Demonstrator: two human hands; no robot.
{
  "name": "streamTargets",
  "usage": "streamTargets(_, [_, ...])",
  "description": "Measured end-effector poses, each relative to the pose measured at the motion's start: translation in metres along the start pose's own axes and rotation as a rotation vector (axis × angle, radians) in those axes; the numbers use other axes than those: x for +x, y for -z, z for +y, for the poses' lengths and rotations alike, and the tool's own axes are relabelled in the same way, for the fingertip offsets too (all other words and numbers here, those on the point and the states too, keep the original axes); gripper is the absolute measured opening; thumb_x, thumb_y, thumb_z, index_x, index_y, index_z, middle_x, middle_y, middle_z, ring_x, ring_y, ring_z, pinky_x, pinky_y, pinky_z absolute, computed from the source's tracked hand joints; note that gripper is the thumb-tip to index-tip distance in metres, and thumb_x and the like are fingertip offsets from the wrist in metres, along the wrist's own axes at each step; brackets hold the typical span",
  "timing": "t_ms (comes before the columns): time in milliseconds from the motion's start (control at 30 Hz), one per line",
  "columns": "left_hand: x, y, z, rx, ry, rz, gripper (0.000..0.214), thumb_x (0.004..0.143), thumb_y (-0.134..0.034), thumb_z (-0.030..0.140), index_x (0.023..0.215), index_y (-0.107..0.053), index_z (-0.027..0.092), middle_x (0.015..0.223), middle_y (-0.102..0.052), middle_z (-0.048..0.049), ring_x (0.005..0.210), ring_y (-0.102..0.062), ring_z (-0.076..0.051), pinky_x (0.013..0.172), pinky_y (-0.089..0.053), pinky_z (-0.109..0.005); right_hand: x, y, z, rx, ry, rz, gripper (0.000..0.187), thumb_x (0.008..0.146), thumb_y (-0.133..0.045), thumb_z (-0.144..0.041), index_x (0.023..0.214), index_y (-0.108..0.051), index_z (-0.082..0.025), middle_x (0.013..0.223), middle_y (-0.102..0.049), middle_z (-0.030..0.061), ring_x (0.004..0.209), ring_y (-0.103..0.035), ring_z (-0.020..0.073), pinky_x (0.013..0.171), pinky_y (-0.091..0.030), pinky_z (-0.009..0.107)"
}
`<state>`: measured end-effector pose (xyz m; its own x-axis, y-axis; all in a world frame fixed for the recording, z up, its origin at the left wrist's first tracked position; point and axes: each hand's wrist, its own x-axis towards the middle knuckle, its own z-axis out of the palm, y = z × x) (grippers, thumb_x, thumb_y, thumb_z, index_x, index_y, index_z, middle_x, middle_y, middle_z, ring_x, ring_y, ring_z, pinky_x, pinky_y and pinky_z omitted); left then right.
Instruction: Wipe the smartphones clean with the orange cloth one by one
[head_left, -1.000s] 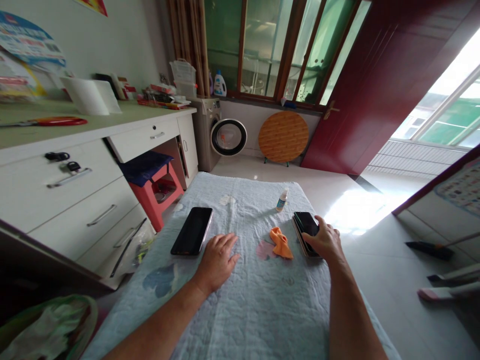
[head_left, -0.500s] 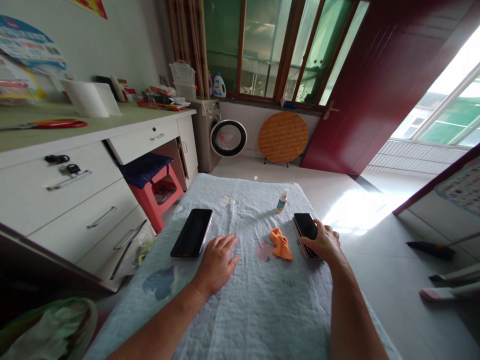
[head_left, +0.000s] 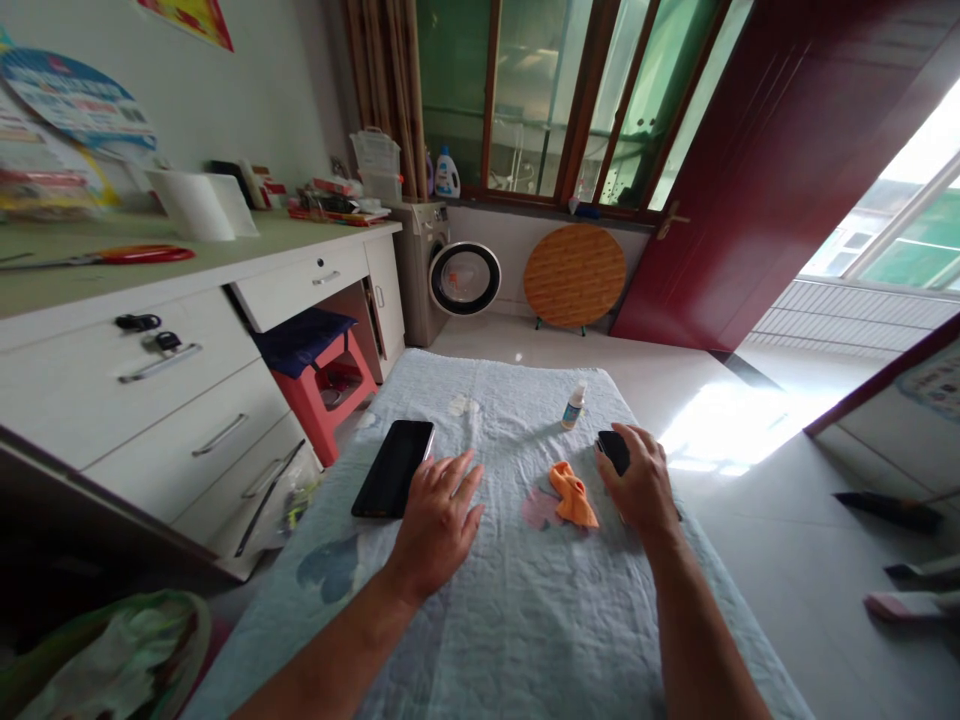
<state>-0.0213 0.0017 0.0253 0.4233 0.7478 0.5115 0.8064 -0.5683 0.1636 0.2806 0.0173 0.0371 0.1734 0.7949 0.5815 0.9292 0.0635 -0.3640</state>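
A dark-screened device (head_left: 391, 468), like a small tablet or large phone, lies flat on the left of the cloth-covered surface. At its right edge rests my left hand (head_left: 439, 510), palm down with fingers spread, overlapping its near corner. My right hand (head_left: 646, 485) is curled over a black smartphone (head_left: 615, 450) on the right side, thumb on the near-left edge and fingers across the top; most of the phone is hidden beneath the hand. Between the hands lies a crumpled orange cloth (head_left: 574, 495). Behind it a small spray bottle (head_left: 574, 406) stands upright.
A pale blue quilted cover (head_left: 517, 620) is spread over the surface. To the left are a white drawer desk (head_left: 172, 400) and a red stool (head_left: 330, 390). A washing machine (head_left: 416, 270) with its door open and a round wooden tabletop (head_left: 574, 276) stand behind.
My right hand has moved further over the smartphone and covers more of it. My left hand has shifted slightly toward the left device and now overlaps its edge. The view has turned slightly left.
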Motion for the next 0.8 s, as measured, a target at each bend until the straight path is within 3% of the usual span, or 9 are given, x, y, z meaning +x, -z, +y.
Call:
streamTargets(200, [0.009, 0.015, -0.025, 0.246, 0.248, 0.105, 0.045, 0.086, -0.055, 0.031, 0.126, -0.052, 0.012, 0.131, -0.05, -0.0187, 0.114, -0.049, -0.035, 0.102, -0.031, -0.055, -0.011, -0.018, -0.037, 0.086, 0.144, -0.075, 0.032, 0.08, -0.053, -0.026, 0.11, -0.061, -0.019, 0.109, -0.059, 0.0098, 0.1, -0.052, 0.0253, 0.09, -0.043, 0.042])
streamTargets(367, [0.006, 0.01, -0.045, 0.36, 0.418, 0.03, 0.054, 0.08, -0.06, 0.041, 0.124, -0.052, 0.011, 0.126, -0.052, -0.0212, 0.108, -0.053, -0.037, 0.096, -0.036, -0.05, -0.018, -0.026, -0.04, 0.081, 0.111, -0.136, 0.031, 0.083, -0.05, -0.024, 0.11, -0.061, -0.018, 0.111, -0.059, 0.0099, 0.102, -0.05, 0.0248, 0.091, -0.042, 0.04])
streamTargets(500, [0.005, 0.008, -0.05, 0.368, 0.466, -0.042, 0.056, 0.08, -0.059, 0.04, 0.126, -0.049, 0.009, 0.126, -0.051, -0.0228, 0.107, -0.054, -0.037, 0.091, -0.04, -0.047, -0.02, -0.029, -0.038, 0.076, 0.078, -0.198, 0.031, 0.084, -0.048, -0.025, 0.111, -0.062, -0.019, 0.113, -0.058, 0.0097, 0.104, -0.05, 0.0252, 0.093, -0.04, 0.039])
streamTargets(800, [0.006, 0.01, -0.056, 0.36, 0.529, -0.09, 0.058, 0.081, -0.056, 0.042, 0.128, -0.046, 0.01, 0.115, -0.056, -0.0182, 0.093, -0.06, -0.032, 0.081, -0.045, -0.041, -0.021, -0.029, -0.039, 0.049, 0.086, -0.203, 0.031, 0.085, -0.048, -0.027, 0.111, -0.062, -0.017, 0.113, -0.058, 0.0101, 0.105, -0.049, 0.0248, 0.093, -0.04, 0.038])
